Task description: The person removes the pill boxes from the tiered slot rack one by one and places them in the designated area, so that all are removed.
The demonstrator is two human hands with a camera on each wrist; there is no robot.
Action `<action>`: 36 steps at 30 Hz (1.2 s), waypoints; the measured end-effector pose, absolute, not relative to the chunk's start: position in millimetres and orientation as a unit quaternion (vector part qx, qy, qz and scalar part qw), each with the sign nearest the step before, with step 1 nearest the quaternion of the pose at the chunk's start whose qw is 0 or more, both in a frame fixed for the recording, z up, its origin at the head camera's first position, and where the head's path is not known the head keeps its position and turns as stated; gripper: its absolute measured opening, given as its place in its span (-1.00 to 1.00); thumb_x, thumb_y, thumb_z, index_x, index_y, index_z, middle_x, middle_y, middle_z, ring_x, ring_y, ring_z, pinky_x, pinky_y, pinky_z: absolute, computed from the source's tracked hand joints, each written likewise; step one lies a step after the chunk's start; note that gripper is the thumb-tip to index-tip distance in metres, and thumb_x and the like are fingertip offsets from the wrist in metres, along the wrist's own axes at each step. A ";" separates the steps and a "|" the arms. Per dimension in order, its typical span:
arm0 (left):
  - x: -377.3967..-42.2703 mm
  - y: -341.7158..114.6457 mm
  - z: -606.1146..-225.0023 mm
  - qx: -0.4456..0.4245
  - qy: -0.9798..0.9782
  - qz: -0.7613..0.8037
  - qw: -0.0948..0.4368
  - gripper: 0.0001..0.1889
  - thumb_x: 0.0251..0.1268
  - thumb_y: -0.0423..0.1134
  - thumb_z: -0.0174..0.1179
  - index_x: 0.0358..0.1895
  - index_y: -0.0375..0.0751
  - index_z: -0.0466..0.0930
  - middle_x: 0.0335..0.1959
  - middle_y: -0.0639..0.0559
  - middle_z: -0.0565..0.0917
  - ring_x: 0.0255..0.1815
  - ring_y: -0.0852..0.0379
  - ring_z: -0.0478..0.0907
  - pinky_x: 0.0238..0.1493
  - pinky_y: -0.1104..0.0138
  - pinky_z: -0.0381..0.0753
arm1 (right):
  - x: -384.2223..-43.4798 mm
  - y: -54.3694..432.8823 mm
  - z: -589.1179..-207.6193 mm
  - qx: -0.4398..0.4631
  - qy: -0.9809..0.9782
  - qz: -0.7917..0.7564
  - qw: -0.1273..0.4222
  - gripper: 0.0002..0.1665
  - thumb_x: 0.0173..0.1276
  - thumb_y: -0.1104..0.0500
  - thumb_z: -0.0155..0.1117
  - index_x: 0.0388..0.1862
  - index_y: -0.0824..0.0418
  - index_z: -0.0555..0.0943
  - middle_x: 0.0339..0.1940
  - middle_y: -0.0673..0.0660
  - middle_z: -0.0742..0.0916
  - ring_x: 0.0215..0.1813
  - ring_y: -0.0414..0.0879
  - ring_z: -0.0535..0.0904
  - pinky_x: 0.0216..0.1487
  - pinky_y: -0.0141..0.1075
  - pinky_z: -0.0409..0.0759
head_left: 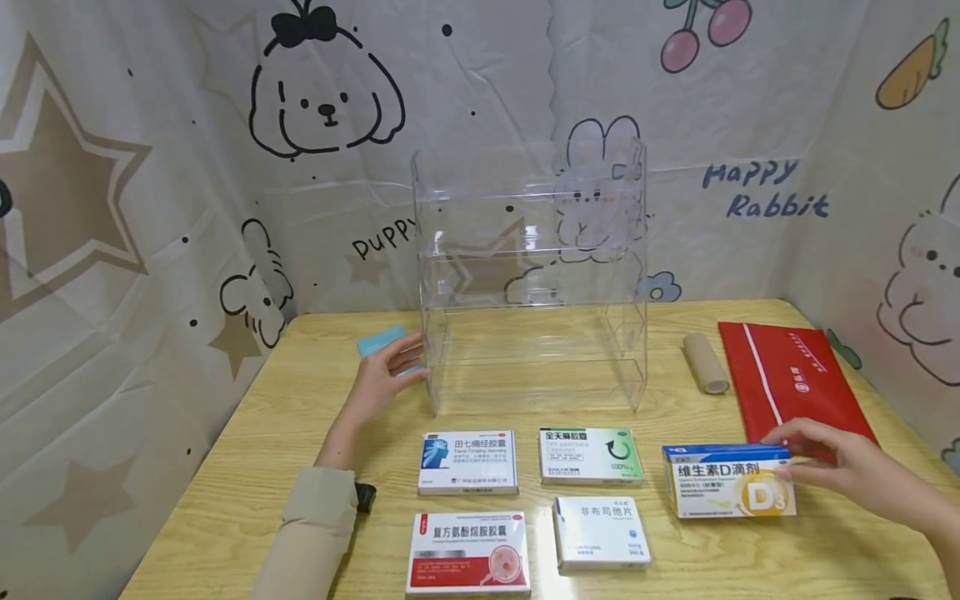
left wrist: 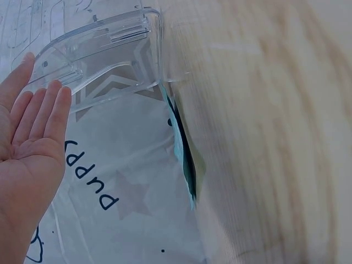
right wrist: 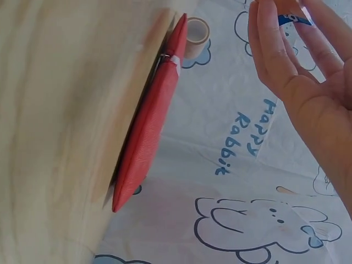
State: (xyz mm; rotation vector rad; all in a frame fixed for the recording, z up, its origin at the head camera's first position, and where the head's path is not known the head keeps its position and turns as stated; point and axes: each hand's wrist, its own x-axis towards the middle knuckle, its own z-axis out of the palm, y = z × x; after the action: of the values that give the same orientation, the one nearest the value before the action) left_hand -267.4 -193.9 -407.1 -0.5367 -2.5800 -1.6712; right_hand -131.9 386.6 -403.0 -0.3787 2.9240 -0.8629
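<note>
In the head view my right hand (head_left: 847, 467) holds the right end of a white, blue and yellow vitamin D drops box (head_left: 708, 486), pinched between thumb and fingers. The right wrist view shows only a blue and orange bit of that box (right wrist: 294, 19). My left hand (head_left: 382, 375) touches the left side of a clear tiered acrylic rack (head_left: 536, 364) with its fingers extended; in the left wrist view the palm of that hand (left wrist: 36, 126) faces the camera. Several medicine boxes lie in front of the rack: blue-white (head_left: 468, 462), green-white (head_left: 590, 456), red-white (head_left: 468, 552) and plain white (head_left: 602, 533).
A red pouch (head_left: 795, 379) lies at the right of the wooden table (head_left: 315, 367), beside a brown cardboard tube (head_left: 705, 364). Behind the left hand is a light-blue flat item (head_left: 380, 340). A printed cloth (head_left: 480, 92) hangs around the table.
</note>
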 end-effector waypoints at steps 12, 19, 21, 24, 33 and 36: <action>-265.1 -195.9 -406.3 -0.175 -0.825 -0.538 0.018 -0.37 0.27 -0.34 0.29 0.42 -0.26 0.33 0.37 -0.28 0.45 0.35 -0.23 0.47 0.28 0.17 0.63 | -140.0 385.6 -407.4 -0.174 0.941 -0.277 0.086 -0.68 0.31 0.13 0.36 0.02 0.12 0.60 -0.15 -0.35 0.65 -0.17 -0.53 0.47 -0.22 -0.63 0.59; -266.2 -196.4 -406.0 -0.172 -0.821 -0.545 0.008 -0.36 0.30 -0.33 0.27 0.44 -0.22 0.31 0.40 -0.25 0.43 0.37 -0.25 0.43 0.25 0.29 0.65 | -144.8 382.8 -405.7 -0.157 0.950 -0.245 0.112 -0.58 0.31 0.03 0.36 0.09 0.16 0.59 -0.10 -0.07 0.71 -0.22 -0.51 0.47 -0.22 -0.58 0.63; -266.5 -196.7 -406.4 -0.172 -0.820 -0.545 0.005 -0.35 0.30 -0.32 0.27 0.45 -0.21 0.30 0.41 -0.25 0.42 0.38 -0.25 0.42 0.24 0.33 0.66 | -145.4 381.7 -405.4 -0.153 0.951 -0.241 0.117 -0.56 0.31 0.02 0.35 0.11 0.18 0.59 -0.07 0.02 0.72 -0.23 -0.52 0.46 -0.23 -0.57 0.63; -266.5 -197.2 -407.1 -0.170 -0.820 -0.546 0.004 -0.35 0.30 -0.31 0.27 0.45 -0.21 0.29 0.41 -0.25 0.41 0.38 -0.26 0.42 0.24 0.34 0.66 | -146.9 380.0 -405.4 -0.149 0.953 -0.237 0.115 -0.56 0.31 0.02 0.35 0.10 0.18 0.61 -0.07 0.05 0.72 -0.23 -0.52 0.44 -0.25 -0.56 0.62; -264.0 -195.6 -404.8 -0.173 -0.821 -0.544 0.005 -0.36 0.31 -0.32 0.27 0.45 -0.20 0.30 0.41 -0.24 0.42 0.38 -0.20 0.44 0.25 0.34 0.65 | -148.9 377.1 -407.2 -0.168 0.952 -0.231 0.108 -0.73 0.31 0.12 0.35 -0.04 0.17 0.64 -0.16 0.00 0.73 -0.26 -0.54 0.47 -0.27 -0.53 0.64; -264.3 -195.3 -404.3 -0.172 -0.822 -0.543 0.006 -0.36 0.31 -0.32 0.27 0.45 -0.20 0.30 0.41 -0.24 0.42 0.38 -0.19 0.45 0.25 0.33 0.65 | -149.0 376.9 -406.5 -0.161 0.954 -0.227 0.109 -0.71 0.30 0.11 0.36 -0.03 0.16 0.64 -0.16 0.00 0.73 -0.26 -0.53 0.47 -0.27 -0.53 0.64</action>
State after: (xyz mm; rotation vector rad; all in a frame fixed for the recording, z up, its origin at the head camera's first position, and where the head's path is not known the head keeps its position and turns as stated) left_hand -264.3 -195.3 -404.3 -0.5384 -2.5720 -1.7005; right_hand -149.0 376.9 -406.5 -0.4724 2.8060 -0.6671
